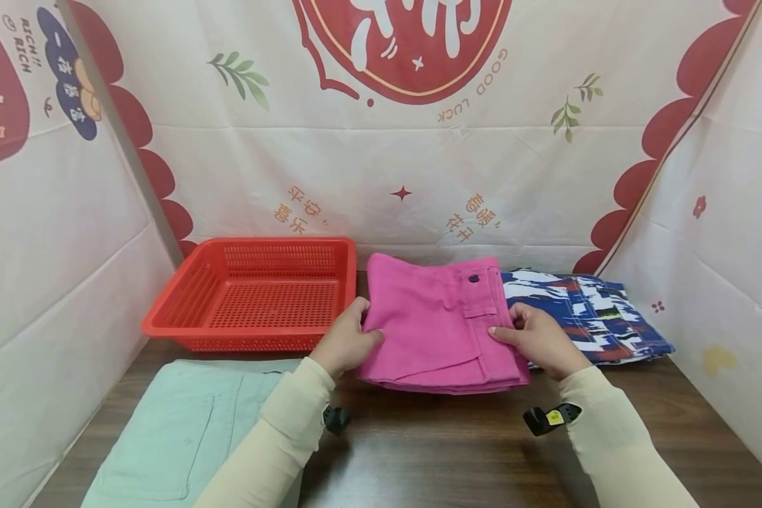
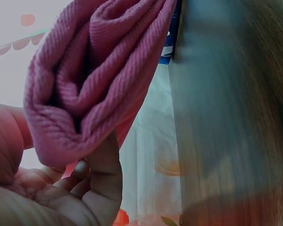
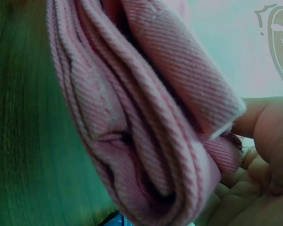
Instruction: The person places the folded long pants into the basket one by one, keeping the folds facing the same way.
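A folded pair of pink pants point(image 1: 425, 324) is held up between both hands, its waistband and dark button toward the right. The left hand point(image 1: 349, 339) grips its left edge, thumb on top and fingers beneath. At the opposite edge the right hand point(image 1: 540, 339) pinches the fabric with the thumb over the front. Stacked layers of the pink pants point(image 2: 94, 80) show edge-on in the left wrist view. The right wrist view shows the thick folded layers point(image 3: 146, 108) beside the right fingers, which are partly hidden behind the cloth.
An orange-red plastic basket point(image 1: 279, 303) with a perforated bottom stands at the back left. Folded mint-green pants point(image 1: 171, 430) lie at the front left. A folded blue, white and red patterned garment point(image 1: 590, 317) lies at the right. Printed cloth walls point(image 1: 381, 162) enclose the wooden table point(image 1: 432, 451).
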Available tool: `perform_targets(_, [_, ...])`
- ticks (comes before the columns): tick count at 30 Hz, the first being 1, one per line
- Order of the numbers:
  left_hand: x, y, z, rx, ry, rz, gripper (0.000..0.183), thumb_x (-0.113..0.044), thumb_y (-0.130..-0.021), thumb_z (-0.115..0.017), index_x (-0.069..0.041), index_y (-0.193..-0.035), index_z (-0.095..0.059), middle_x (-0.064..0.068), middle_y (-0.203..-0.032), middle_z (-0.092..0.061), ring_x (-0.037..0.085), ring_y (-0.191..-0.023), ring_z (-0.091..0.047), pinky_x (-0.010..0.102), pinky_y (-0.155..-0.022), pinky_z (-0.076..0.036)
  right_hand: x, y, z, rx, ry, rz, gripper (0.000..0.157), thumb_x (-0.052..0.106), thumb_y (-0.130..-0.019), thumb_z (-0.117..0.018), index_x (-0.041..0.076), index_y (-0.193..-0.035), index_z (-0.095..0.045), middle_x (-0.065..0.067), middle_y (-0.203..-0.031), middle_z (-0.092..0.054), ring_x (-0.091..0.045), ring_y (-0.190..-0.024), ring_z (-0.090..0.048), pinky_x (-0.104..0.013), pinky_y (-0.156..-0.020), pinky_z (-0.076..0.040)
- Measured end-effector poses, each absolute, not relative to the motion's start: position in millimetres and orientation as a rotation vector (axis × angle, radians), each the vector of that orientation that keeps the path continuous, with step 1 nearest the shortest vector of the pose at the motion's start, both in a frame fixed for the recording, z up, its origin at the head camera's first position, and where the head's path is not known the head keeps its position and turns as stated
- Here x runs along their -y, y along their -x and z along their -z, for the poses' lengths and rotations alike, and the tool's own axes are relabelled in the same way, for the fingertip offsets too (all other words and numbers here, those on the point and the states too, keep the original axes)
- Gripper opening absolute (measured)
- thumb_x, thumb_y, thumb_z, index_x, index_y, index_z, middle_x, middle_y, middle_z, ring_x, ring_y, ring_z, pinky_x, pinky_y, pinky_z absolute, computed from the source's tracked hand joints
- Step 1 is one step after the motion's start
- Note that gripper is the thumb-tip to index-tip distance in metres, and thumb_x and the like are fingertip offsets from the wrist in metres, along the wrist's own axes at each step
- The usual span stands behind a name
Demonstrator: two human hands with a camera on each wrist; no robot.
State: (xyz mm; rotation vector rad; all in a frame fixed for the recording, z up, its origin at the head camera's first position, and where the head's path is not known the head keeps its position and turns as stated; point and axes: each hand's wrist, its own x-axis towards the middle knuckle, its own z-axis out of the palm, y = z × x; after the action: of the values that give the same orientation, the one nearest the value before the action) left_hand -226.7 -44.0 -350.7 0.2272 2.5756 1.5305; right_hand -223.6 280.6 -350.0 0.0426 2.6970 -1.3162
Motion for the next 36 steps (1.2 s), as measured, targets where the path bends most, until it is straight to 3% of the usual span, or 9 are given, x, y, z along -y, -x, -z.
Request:
perform_targets(17, [55,222,344,-2.581,-0.314,-1.589,0.027,-0.013,-0.093,-0.067,-0.011,-0.115,-0.051,0.01,-0.108,-0.059,0.025,-0.093,-0.056,0.038,-0.077,-0.051,-280,220,349,-2.673,0.004,1.413,0.038,0.031,-0.096,-0.067,0.001,-0.115,-0.054,-0.014,-0.093,-0.063,-0.023,-0.073,-0.062,-0.031,-0.06,-0.054])
perform_targets(36, [61,220,347,-2.39,-0.196,-1.825,0.032,-0.011,-0.095,-0.066,-0.008,-0.123,-0.048,0.013,-0.116,-0.058,0.025,-0.096,-0.061,0.038,-0.075,-0.056,-280,213,343,-2.697,0.019,1.442,0.041,0.034,-0.096,-0.067,0.002,-0.116,-0.053,-0.016,-0.1,-0.063,-0.024,-0.077,-0.062,-0.032,-0.063,-0.055])
